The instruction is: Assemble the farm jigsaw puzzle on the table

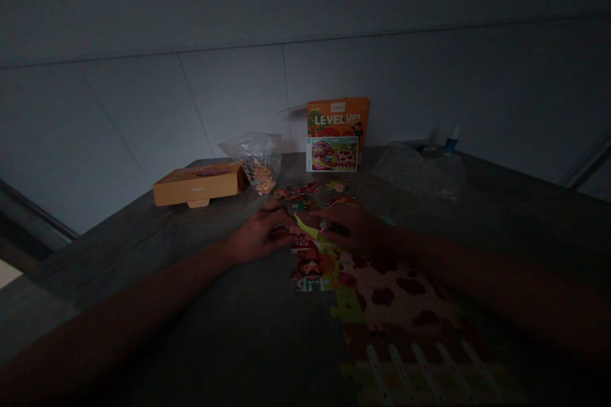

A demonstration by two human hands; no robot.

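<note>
A partly joined farm jigsaw puzzle lies on the table, showing a spotted cow, a white fence and a brown animal beside a red barn. At its upper left edge, my left hand has thumb and fingers closed on a puzzle piece with a yellow-green strip. My right hand reaches over the top of the puzzle, its fingers bent down onto the same area and partly hiding it. Several loose puzzle pieces lie just beyond my hands. Dim light blurs fine detail at the fingertips.
An orange box lies at the left, with a clear bag holding pieces beside it. A picture card leans on an upright orange box. Clear plastic and a blue-and-white bottle stand right, near the wall.
</note>
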